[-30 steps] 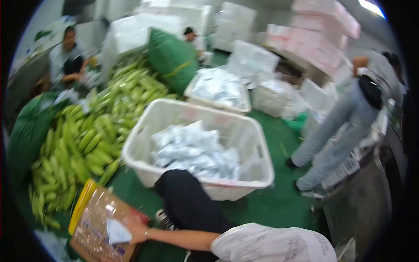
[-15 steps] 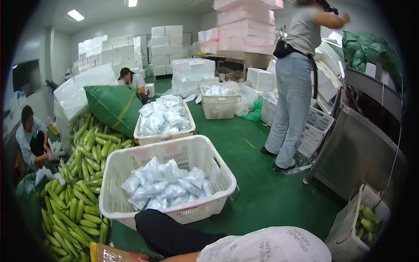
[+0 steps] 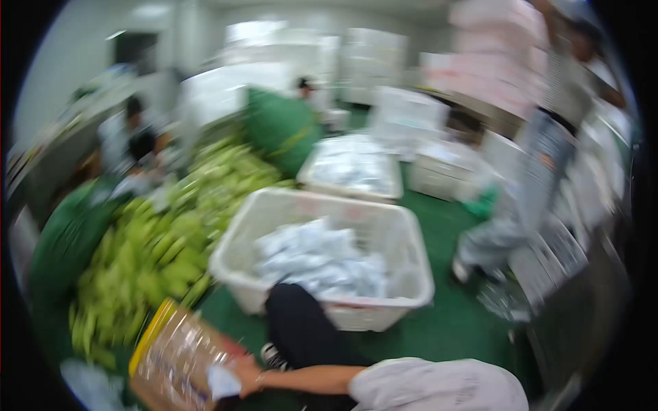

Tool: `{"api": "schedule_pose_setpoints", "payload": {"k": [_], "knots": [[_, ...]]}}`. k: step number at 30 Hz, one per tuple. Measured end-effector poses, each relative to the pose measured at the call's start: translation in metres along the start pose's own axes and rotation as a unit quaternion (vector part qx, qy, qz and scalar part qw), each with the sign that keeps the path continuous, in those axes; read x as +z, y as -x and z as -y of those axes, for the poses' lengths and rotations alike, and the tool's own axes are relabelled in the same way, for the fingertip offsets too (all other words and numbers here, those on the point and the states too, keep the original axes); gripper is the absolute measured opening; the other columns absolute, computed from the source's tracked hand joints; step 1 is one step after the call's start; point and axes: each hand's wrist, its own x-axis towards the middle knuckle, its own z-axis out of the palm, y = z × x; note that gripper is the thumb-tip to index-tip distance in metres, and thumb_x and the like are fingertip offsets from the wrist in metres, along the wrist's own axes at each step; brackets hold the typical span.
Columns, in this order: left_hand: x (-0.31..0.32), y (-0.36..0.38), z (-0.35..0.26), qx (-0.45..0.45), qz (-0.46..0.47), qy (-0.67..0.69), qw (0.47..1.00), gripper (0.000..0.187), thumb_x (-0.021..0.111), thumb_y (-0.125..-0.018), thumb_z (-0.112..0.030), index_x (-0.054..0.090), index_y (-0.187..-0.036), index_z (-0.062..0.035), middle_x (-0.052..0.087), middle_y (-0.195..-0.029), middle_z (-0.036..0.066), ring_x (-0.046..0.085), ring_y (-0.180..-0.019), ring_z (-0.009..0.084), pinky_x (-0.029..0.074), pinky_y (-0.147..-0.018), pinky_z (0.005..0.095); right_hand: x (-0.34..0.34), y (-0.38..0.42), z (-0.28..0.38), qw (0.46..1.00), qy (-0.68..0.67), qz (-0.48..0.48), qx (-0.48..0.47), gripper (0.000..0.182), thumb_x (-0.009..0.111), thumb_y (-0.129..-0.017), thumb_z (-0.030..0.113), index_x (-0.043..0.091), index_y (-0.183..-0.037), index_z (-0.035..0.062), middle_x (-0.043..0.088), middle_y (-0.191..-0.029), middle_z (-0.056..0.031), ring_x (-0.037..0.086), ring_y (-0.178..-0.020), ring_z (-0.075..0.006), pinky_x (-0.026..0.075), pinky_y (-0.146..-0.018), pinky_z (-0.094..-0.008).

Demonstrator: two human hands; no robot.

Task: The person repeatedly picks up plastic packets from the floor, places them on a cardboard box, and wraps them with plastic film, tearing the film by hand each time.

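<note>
One hand in view: a single hand (image 3: 243,375) shows at the lower centre of the frame, on an arm reaching leftward from a pale sleeve (image 3: 439,387); which hand it is cannot be told for certain, though it reads as the right.
Hand state: fingers closed around a small pale packet (image 3: 221,381), pinching it at one edge; motion blur hides the finer grip.
Other hand: not in view.
Cardboard box (image 3: 179,356): lower left of the frame, tilted, open face toward the hand; the packet sits at its mouth, so the tilt appears to give easy reach.
Near basket (image 3: 404,236): centre of the frame, white, holding a heap of pale packets (image 3: 319,257), just beyond a dark-trousered knee (image 3: 301,329) and within arm's reach.
Far basket (image 3: 353,171): upper centre, also filled with packets.
Corn pile (image 3: 157,240): left of the frame, loose on the green floor (image 3: 452,322).
Co-workers: one crouched at upper left (image 3: 133,140), one standing at right (image 3: 541,171).
</note>
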Motion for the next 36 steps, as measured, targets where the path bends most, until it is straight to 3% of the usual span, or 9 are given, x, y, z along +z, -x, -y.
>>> {"api": "schedule_pose_setpoints", "payload": {"k": [3, 8, 16, 20, 22, 27, 32, 33, 36], "knots": [[-0.012, 0.022, 0.024, 0.077, -0.097, 0.012, 0.992, 0.017, 0.066, -0.068, -0.011, 0.059, -0.063, 0.0038, 0.057, -0.059, 0.011, 0.053, -0.055, 0.0213, 0.045, -0.058, 0.0358, -0.012, 0.018, 0.031, 0.988, 0.088, -0.124, -0.010, 0.108, 0.080, -0.049, 0.041, 0.034, -0.142, 0.0122, 0.048, -0.122, -0.0190, 0.044, -0.115, -0.0375, 0.034, -0.096, -0.0494], [-0.045, 0.032, 0.012, -0.103, 0.068, 0.224, 0.967, 0.020, 0.067, -0.077, -0.011, 0.058, -0.062, -0.0005, 0.054, -0.052, 0.004, 0.048, -0.043, 0.0115, 0.037, -0.042, 0.0258, -0.014, -0.070, 0.077, 0.952, 0.038, -0.226, -0.202, 0.109, 0.082, -0.049, 0.035, 0.032, -0.142, 0.0070, 0.044, -0.123, -0.0188, 0.040, -0.118, -0.0377, 0.029, -0.102, -0.0496], [-0.083, -0.003, -0.031, -0.111, 0.109, 0.599, 0.786, 0.011, 0.061, -0.087, -0.012, 0.060, -0.077, -0.0068, 0.057, -0.069, 0.004, 0.055, -0.060, 0.0145, 0.045, -0.056, 0.0304, -0.001, -0.158, 0.062, 0.929, 0.211, -0.049, -0.301, 0.108, 0.083, -0.045, 0.032, 0.037, -0.139, 0.0087, 0.042, -0.126, -0.0260, 0.041, -0.118, -0.0420, 0.029, -0.104, -0.0515], [-0.066, -0.048, -0.092, 0.013, 0.215, 0.172, 0.961, 0.019, 0.061, -0.089, -0.015, 0.067, -0.092, 0.0023, 0.064, -0.072, 0.005, 0.062, -0.072, 0.0144, 0.050, -0.068, 0.0304, -0.008, -0.163, 0.070, 0.919, 0.229, 0.011, -0.320, 0.107, 0.083, -0.047, 0.032, 0.035, -0.140, 0.0098, 0.043, -0.126, -0.0221, 0.042, -0.118, -0.0375, 0.029, -0.103, -0.0501], [-0.053, -0.064, -0.104, 0.091, 0.237, 0.075, 0.964, 0.019, 0.062, -0.088, -0.016, 0.068, -0.096, -0.0001, 0.064, -0.077, 0.008, 0.063, -0.077, 0.0169, 0.050, -0.070, 0.0308, -0.011, -0.174, 0.067, 0.920, 0.238, 0.031, -0.311, 0.108, 0.083, -0.047, 0.034, 0.034, -0.140, 0.0101, 0.043, -0.126, -0.0205, 0.042, -0.118, -0.0364, 0.029, -0.102, -0.0495], [-0.042, -0.069, -0.106, 0.475, 0.240, -0.084, 0.842, 0.041, 0.068, -0.082, -0.022, 0.059, -0.119, -0.0063, 0.051, -0.124, 0.014, 0.047, -0.118, 0.0334, 0.039, -0.098, 0.0403, -0.026, -0.225, 0.058, 0.940, 0.117, 0.200, -0.249, 0.102, 0.080, -0.047, 0.041, 0.040, -0.135, 0.0086, 0.046, -0.129, -0.0180, 0.041, -0.122, -0.0349, 0.032, -0.102, -0.0491], [-0.033, -0.080, -0.106, 0.546, 0.233, -0.143, 0.792, 0.054, 0.069, -0.078, -0.020, 0.049, -0.126, -0.0030, 0.052, -0.119, 0.018, 0.049, -0.115, 0.0360, 0.038, -0.100, 0.0442, -0.048, -0.241, 0.079, 0.917, -0.012, 0.360, -0.171, 0.091, 0.080, -0.046, 0.033, 0.051, -0.127, 0.0037, 0.056, -0.122, -0.0196, 0.051, -0.116, -0.0346, 0.041, -0.098, -0.0343], [-0.021, -0.089, -0.093, 0.559, 0.233, -0.137, 0.783, 0.063, 0.073, -0.070, -0.015, 0.048, -0.127, -0.0026, 0.051, -0.122, 0.019, 0.049, -0.116, 0.0372, 0.038, -0.101, 0.0436, -0.045, -0.236, 0.076, 0.924, -0.038, 0.352, -0.145, 0.093, 0.079, -0.049, 0.029, 0.045, -0.132, 0.0004, 0.052, -0.126, -0.0208, 0.049, -0.117, -0.0346, 0.040, -0.100, -0.0372], [-0.030, -0.094, -0.099, 0.529, 0.239, -0.150, 0.801, 0.072, 0.068, -0.061, 0.006, 0.049, -0.130, -0.0035, 0.048, -0.132, 0.023, 0.048, -0.121, 0.0397, 0.041, -0.102, 0.0406, -0.022, -0.157, 0.067, 0.960, 0.000, -0.199, -0.196, 0.099, 0.081, -0.058, 0.035, 0.035, -0.138, -0.0003, 0.045, -0.127, -0.0218, 0.043, -0.119, -0.0376, 0.037, -0.100, -0.0419]]}}
